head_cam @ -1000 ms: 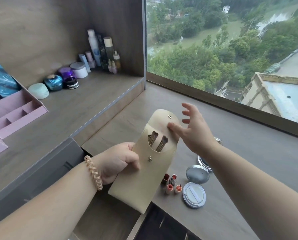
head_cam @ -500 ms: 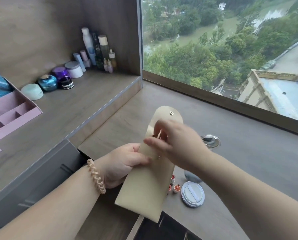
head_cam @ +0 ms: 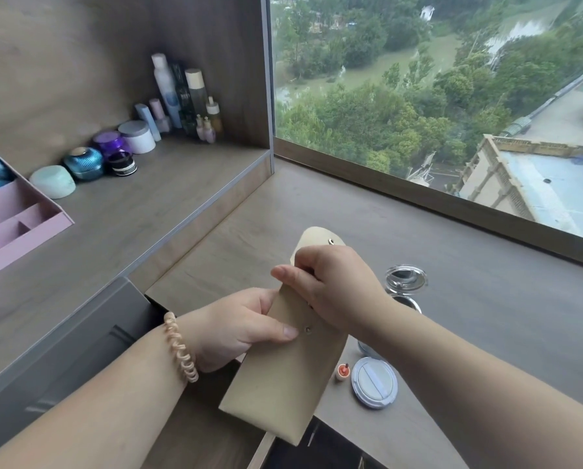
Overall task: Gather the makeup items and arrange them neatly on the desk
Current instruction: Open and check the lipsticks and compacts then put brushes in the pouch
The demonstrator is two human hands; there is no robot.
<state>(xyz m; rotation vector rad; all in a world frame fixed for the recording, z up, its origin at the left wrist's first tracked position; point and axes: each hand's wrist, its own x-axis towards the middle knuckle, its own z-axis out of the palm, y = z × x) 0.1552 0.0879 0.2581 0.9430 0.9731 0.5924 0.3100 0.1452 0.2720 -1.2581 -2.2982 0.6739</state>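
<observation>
A beige brush pouch [head_cam: 283,377] with its snap flap up is held above the desk's near edge. My left hand [head_cam: 242,326] grips the pouch's left side, thumb by the lower snap. My right hand [head_cam: 330,286] covers the pouch's mouth, fingers closed there; the brushes are hidden under it. On the desk [head_cam: 486,333] to the right lie a round white compact [head_cam: 374,382], a small orange-capped lipstick [head_cam: 342,371] and an open mirror compact [head_cam: 405,280].
A raised shelf [head_cam: 131,225] on the left carries several jars and bottles [head_cam: 178,96] along its back wall, plus a pink divided organiser [head_cam: 15,228]. A grey drawer front [head_cam: 63,360] stands below it. A large window [head_cam: 452,96] runs behind the desk.
My right hand came from the open flap down onto the pouch's mouth and closed over the brushes. The pouch dropped slightly lower, now hiding most of the lipsticks.
</observation>
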